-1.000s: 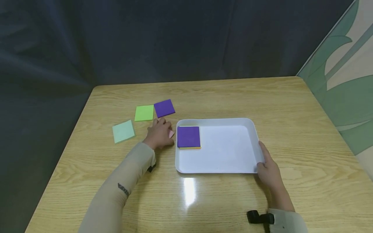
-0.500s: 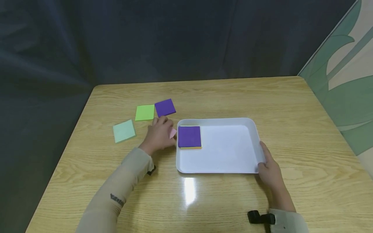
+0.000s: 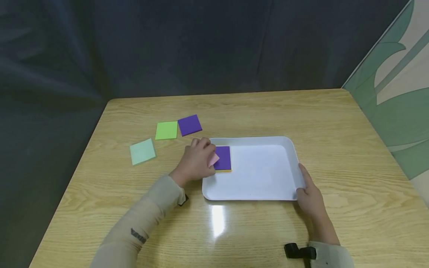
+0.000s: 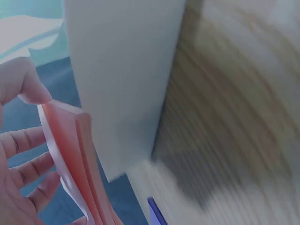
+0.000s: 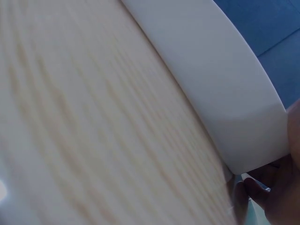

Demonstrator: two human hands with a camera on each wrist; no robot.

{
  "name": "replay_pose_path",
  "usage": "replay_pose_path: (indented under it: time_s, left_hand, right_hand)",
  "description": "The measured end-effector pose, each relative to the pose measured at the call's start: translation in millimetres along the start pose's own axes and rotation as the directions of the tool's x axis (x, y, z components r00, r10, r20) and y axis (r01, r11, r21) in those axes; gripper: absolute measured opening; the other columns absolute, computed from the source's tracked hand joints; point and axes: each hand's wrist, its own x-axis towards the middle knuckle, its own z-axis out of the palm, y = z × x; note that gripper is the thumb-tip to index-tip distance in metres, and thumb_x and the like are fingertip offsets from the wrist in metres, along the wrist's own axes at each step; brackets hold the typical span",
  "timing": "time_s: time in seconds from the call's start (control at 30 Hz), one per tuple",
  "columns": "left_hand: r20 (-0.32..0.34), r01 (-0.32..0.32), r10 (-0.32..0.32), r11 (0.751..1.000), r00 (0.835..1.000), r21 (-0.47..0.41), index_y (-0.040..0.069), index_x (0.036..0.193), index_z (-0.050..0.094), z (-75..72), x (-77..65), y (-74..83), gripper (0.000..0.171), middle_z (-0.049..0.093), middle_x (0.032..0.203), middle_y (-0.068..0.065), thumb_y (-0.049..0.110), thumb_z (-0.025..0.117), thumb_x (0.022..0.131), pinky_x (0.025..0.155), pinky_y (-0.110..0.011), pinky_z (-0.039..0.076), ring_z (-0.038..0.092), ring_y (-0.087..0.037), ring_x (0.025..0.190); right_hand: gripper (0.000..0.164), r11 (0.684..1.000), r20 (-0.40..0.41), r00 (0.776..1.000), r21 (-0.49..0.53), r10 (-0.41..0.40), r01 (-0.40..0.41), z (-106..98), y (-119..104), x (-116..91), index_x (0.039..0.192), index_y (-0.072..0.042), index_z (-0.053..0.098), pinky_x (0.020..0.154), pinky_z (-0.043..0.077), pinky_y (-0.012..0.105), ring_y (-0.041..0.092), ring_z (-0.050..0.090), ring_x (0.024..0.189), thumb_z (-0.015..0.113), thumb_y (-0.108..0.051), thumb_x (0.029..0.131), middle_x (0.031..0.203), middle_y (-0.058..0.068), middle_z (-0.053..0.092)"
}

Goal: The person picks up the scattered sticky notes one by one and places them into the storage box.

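Note:
My left hand [image 3: 193,162] pinches a pad of pink sticky notes [image 3: 213,159] above the left end of a white tray [image 3: 264,167]. In the left wrist view, the pink pad [image 4: 84,150] is held on edge between thumb and fingers, its sheets slightly fanned. Below it, a purple sticky-note pad [image 3: 224,157] lies in the tray, partly hidden by the hand, with a yellow edge showing under it. At the tray's right side, my right hand [image 3: 311,197] grips the rim near the front corner, thumb on top. Its fingers are partly hidden.
On the wooden table [image 3: 254,230], left of and behind the tray, lie a mint pad [image 3: 142,151], a lime green pad [image 3: 166,130] and another purple pad [image 3: 190,125]. A dark curtain [image 3: 214,48] hangs beyond the back edge.
My left hand has picked up the pink pad from beside the tray and moved right, over the tray's left rim. The right hand and the tray have stayed in place.

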Motion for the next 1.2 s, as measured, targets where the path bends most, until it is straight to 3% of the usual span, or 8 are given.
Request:
replay_pose_path:
  time_s: [0.3,0.43,0.63,0.8,1.07,1.2]
  left_hand:
    - [-0.014,-0.163,0.163,0.987,0.987,0.0,0.012,0.103,0.054,9.6,-2.8,18.4,0.046,0.046,0.108,-0.006,0.021,0.058,0.058,0.066,-0.044,0.041,0.037,-0.024,0.094]
    - [0.015,-0.248,0.248,0.969,0.969,0.002,0.014,0.101,0.054,12.9,-3.1,27.0,0.043,0.046,0.106,-0.004,0.02,0.057,0.058,0.065,-0.041,0.041,0.038,-0.023,0.092]
    - [0.12,-0.349,0.351,0.936,0.929,-0.039,0.014,0.104,0.053,18.4,-7.7,38.7,0.045,0.046,0.107,-0.003,0.017,0.056,0.059,0.067,-0.038,0.039,0.036,-0.02,0.093]
    - [0.158,-0.384,0.389,0.921,0.908,-0.063,0.016,0.103,0.053,24.3,-11.0,44.3,0.042,0.046,0.107,-0.002,0.019,0.059,0.061,0.066,-0.033,0.036,0.036,-0.018,0.093]
    - [0.195,-0.38,0.386,0.923,0.902,-0.066,0.017,0.105,0.053,27.9,-12.2,44.5,0.042,0.046,0.11,-0.001,0.021,0.062,0.064,0.071,-0.033,0.038,0.035,-0.017,0.097]
    - [0.227,-0.39,0.398,0.917,0.889,-0.08,0.018,0.104,0.054,24.8,-12.1,43.5,0.041,0.046,0.11,0.0,0.022,0.063,0.065,0.074,-0.033,0.038,0.036,-0.015,0.097]
  right_hand:
    - [0.071,1.0,0.004,1.0,0.002,-0.006,0.006,1,-2,-2,0.139,-0.023,0.002,0.098,0.016,0.063,0.045,0.01,0.124,0.024,0.006,0.079,0.142,0.028,0.009]
    - [0.07,1.0,0.005,1.0,0.008,-0.019,0.019,0,-1,-3,0.139,-0.023,0.002,0.097,0.017,0.063,0.046,0.011,0.124,0.025,0.006,0.079,0.142,0.028,0.009]
    - [0.07,1.0,0.006,1.0,0.018,-0.021,0.021,1,0,-4,0.139,-0.022,0.003,0.097,0.018,0.063,0.046,0.011,0.124,0.025,0.005,0.079,0.142,0.027,0.009]
    - [0.07,0.999,-0.01,0.999,0.02,-0.033,0.033,1,0,-4,0.14,-0.022,0.004,0.097,0.018,0.063,0.045,0.012,0.124,0.024,0.005,0.079,0.142,0.027,0.01]
    - [0.07,1.0,-0.008,1.0,0.021,-0.022,0.022,0,-1,-2,0.139,-0.022,0.003,0.098,0.018,0.063,0.045,0.012,0.124,0.025,0.007,0.079,0.143,0.026,0.009]
    - [0.07,0.999,-0.007,1.0,0.023,-0.026,0.026,0,-1,-2,0.139,-0.021,0.004,0.097,0.018,0.063,0.045,0.012,0.124,0.025,0.007,0.079,0.143,0.027,0.009]
